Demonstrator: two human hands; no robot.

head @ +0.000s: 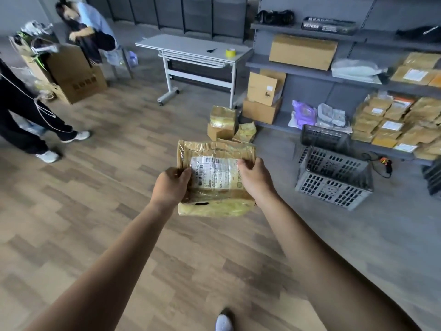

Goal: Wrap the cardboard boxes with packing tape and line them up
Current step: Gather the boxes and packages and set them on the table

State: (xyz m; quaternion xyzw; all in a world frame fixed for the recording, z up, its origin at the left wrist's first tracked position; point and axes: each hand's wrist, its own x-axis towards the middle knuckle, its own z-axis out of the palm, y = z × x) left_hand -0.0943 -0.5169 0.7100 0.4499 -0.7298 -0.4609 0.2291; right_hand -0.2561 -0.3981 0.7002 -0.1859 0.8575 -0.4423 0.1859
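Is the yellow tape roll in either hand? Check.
No, the roll lies on the white table; left hand and right hand grip a taped cardboard box.

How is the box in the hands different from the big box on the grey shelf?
The held box is wrapped in shiny tape with a white label; the shelf box is bare cardboard, no label showing. The held box looks crumpled; the shelf box has straight edges. The left hand and right hand grip the held box; the shelf box sits on the shelf. Both are brown cardboard.
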